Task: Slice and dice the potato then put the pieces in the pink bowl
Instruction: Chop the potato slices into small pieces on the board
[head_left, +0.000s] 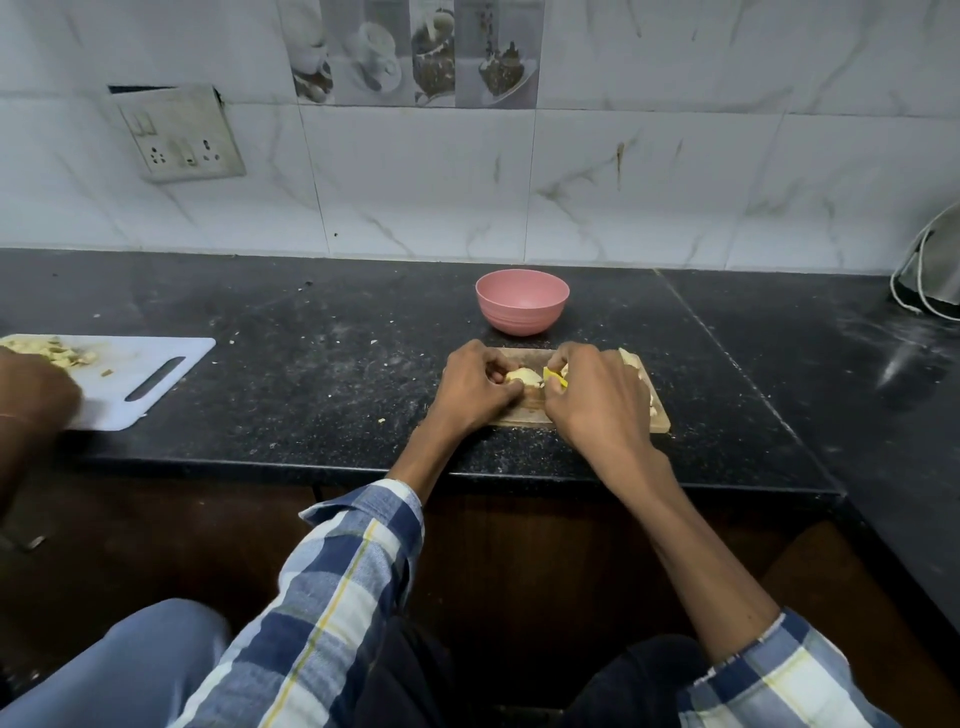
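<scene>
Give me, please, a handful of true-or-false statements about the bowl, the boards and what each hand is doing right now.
1. The pink bowl already holds potato pieces. False: its inside shows nothing in it.
2. The left hand holds a potato piece on the wooden board. True.
3. The right hand has its grip on something yellow. True.
4. The pink bowl sits on the wooden board. False: it stands on the black counter, behind the board.
5. The white board carries chopped bits. True.
</scene>
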